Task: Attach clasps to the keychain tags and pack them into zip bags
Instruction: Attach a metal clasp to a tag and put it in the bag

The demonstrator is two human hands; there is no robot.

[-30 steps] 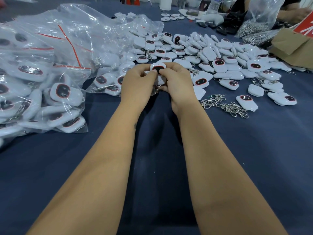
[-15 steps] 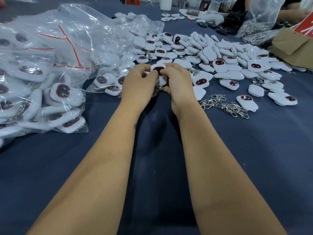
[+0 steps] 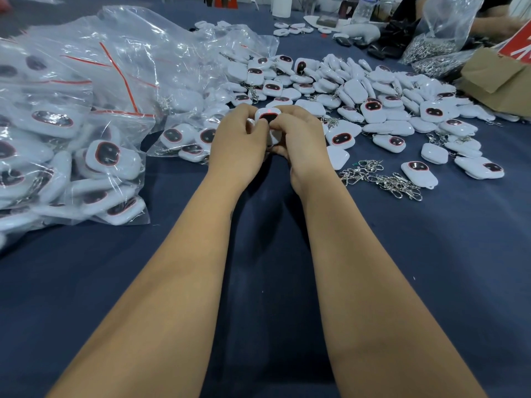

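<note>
A white keychain tag [image 3: 267,116] with a dark red-rimmed window is pinched between my left hand [image 3: 234,142] and my right hand [image 3: 298,139], above the blue table cloth. A small red light shows on its top edge. Whatever else lies between my fingers is hidden. A heap of loose tags [image 3: 359,93] spreads beyond and to the right. Metal clasps [image 3: 382,178] lie in a small tangle right of my right wrist. Zip bags [image 3: 71,124] filled with tags are piled at the left.
A brown cardboard box [image 3: 500,79] sits at the far right. A clear bag of metal clasps [image 3: 436,44] stands behind it, with another person's arm [image 3: 494,21] beside. A plastic bottle [image 3: 366,7] stands at the back.
Both hands stay in place on the tag. My fingers have shifted slightly on it, and a small red light now shows on the tag.
</note>
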